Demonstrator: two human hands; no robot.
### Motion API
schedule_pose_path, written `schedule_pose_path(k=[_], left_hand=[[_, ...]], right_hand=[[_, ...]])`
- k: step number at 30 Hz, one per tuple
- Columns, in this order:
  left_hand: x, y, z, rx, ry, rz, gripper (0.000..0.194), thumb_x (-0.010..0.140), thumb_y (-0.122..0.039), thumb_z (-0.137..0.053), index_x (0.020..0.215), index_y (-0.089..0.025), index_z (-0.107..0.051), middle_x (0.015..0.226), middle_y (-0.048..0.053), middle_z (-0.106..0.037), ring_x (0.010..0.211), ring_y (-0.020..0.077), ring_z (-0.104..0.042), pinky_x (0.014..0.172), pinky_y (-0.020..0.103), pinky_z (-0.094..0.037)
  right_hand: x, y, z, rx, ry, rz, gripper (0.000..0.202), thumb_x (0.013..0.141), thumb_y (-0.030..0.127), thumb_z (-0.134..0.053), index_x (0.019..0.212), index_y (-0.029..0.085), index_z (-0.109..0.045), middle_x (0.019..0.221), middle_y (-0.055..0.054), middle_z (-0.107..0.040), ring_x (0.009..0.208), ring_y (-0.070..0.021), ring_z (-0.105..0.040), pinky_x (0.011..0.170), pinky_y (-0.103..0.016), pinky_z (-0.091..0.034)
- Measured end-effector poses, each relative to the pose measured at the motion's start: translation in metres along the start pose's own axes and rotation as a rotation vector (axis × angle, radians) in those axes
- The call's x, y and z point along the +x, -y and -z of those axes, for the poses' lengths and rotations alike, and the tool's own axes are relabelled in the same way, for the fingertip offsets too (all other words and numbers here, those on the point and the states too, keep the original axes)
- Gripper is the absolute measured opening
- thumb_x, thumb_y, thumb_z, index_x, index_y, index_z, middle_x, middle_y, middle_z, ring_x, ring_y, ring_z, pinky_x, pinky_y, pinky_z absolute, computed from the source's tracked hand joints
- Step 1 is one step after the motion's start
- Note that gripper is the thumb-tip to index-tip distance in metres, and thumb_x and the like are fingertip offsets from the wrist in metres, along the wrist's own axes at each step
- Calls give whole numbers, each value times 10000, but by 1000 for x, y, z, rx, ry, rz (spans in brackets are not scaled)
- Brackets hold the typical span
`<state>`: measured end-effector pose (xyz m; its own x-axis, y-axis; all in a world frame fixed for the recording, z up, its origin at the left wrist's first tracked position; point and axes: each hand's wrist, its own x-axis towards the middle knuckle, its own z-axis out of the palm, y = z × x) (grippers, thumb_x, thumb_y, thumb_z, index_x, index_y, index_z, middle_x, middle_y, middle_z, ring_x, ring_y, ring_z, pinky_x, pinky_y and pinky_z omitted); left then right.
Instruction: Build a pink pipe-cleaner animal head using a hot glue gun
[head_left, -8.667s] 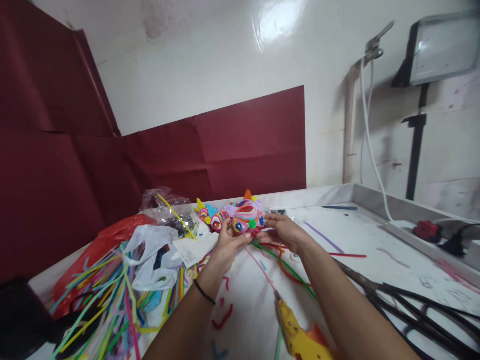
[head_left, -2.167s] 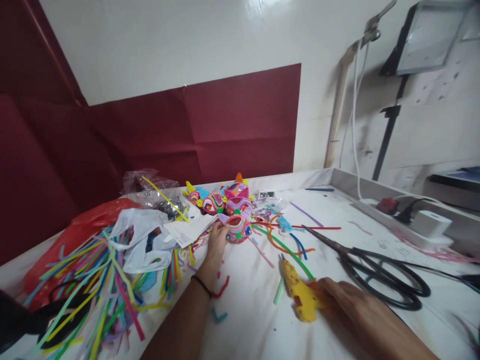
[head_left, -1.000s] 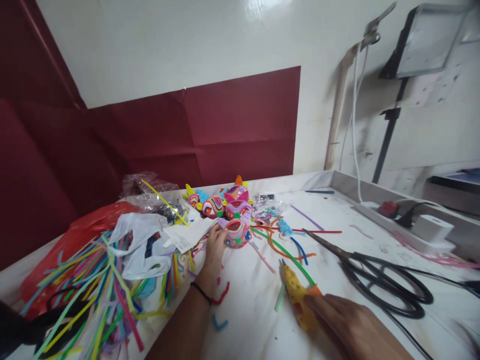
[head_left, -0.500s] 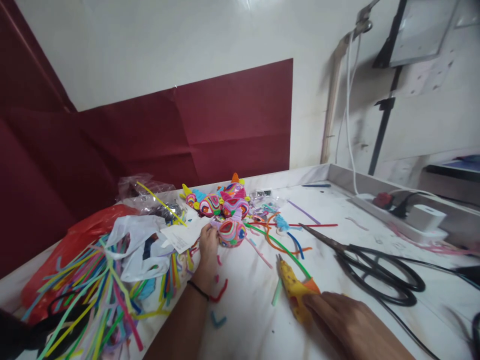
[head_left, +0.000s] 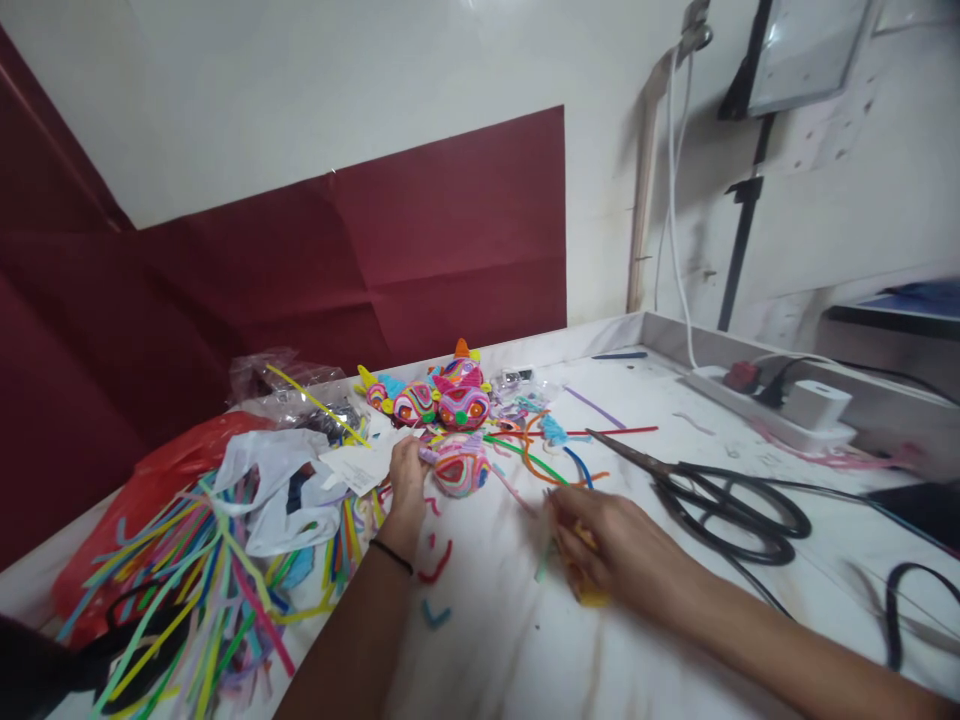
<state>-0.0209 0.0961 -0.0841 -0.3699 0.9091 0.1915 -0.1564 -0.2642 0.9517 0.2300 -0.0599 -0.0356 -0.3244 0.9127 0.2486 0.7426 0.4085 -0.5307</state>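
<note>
1. Left hand (head_left: 407, 478) pinching one multicoloured, swirly fuzzy ball (head_left: 461, 472) over the white marbled surface (head_left: 517, 645).
2. Right hand (head_left: 611, 535) wrapped around one yellow plastic glue gun (head_left: 592, 599).
3. One pair of black-handled metal scissors (head_left: 654, 466) off right.

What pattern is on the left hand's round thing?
The round thing has curving, multicoloured bands, seen best in the head view.

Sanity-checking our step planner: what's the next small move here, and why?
Probably bring the yellow glue gun toward the striped figure. The right hand grips the gun, its tip end towards the figure but apart from it, while the left hand holds the figure at its side.
</note>
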Motion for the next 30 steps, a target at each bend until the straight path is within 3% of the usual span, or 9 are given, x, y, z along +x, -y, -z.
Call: schedule_pose_path(k=[1, 3, 6, 9, 13, 18, 23, 30], left_hand=[[-1, -3, -1, 1, -2, 26, 233, 808, -325, -583, 1015, -220, -574, 1003, 33, -629, 889, 149, -646, 782, 279, -543], [-3, -9, -1, 7, 9, 88, 252, 823, -344, -555, 1038, -212, -558, 980, 46, -635, 858, 159, -661, 773, 302, -550], [-6, -18, 7, 28, 52, 159, 269, 829, -353, -528, 1048, -196, -537, 927, 58, -654, 804, 172, -681, 781, 345, -553], [-11, -26, 23, 64, 108, 165, 325, 789, -301, -560, 1097, -203, -533, 999, 76, -677, 912, 195, -685, 864, 373, -527], [-20, -31, 38, 145, 205, 112, 524, 624, -129, -652, 1136, -201, -571, 1129, 105, -672, 1133, 252, -611, 980, 397, -458], [-17, -21, 32, 180, 401, 48, 668, 467, 3, -667, 1099, -207, -616, 1212, 99, -658, 1196, 275, -573, 1024, 386, -430], [-8, -8, 33, 194, 479, 49, 832, 478, 11, -687, 1263, -214, -528, 1273, 131, -626, 1214, 285, -567, 1013, 415, -444], [-6, -9, 34, 206, 603, 27, 626, 529, -67, -785, 1128, -186, -648, 1194, 129, -683, 1145, 295, -612, 955, 401, -492]], right_hand=[[14, 0, 0, 73, 10, -77, 123, 852, 181, -512, 931, 181, -607, 933, -106, -696, 824, -226, -664, 701, -323, -474], [41, -1, -5, 125, 10, -117, 338, 811, 215, -599, 1147, 184, -575, 1115, -122, -670, 973, -237, -647, 798, -336, -482], [73, -5, -19, 188, 36, -152, 607, 735, 252, -699, 1302, 168, -501, 1167, -142, -652, 1048, -260, -630, 799, -345, -504], [93, -10, -33, 255, 56, -151, 799, 676, 268, -759, 1390, 142, -422, 1266, -177, -601, 1145, -288, -589, 849, -364, -505], [110, -17, -43, 328, 78, -146, 921, 609, 270, -815, 1416, 145, -389, 1328, -201, -557, 1169, -322, -579, 908, -424, -494], [123, -27, -49, 389, 88, -98, 920, 536, 229, -853, 1362, 223, -449, 1288, -138, -596, 1163, -323, -580, 941, -475, -476], [128, -36, -54, 464, 128, -8, 743, 569, 225, -842, 1240, 212, -524, 1076, -74, -684, 980, -264, -652, 859, -438, -520], [136, -51, -64, 545, 132, 31, 587, 624, 271, -825, 1134, 207, -541, 962, -54, -701, 839, -216, -667, 728, -362, -546]])
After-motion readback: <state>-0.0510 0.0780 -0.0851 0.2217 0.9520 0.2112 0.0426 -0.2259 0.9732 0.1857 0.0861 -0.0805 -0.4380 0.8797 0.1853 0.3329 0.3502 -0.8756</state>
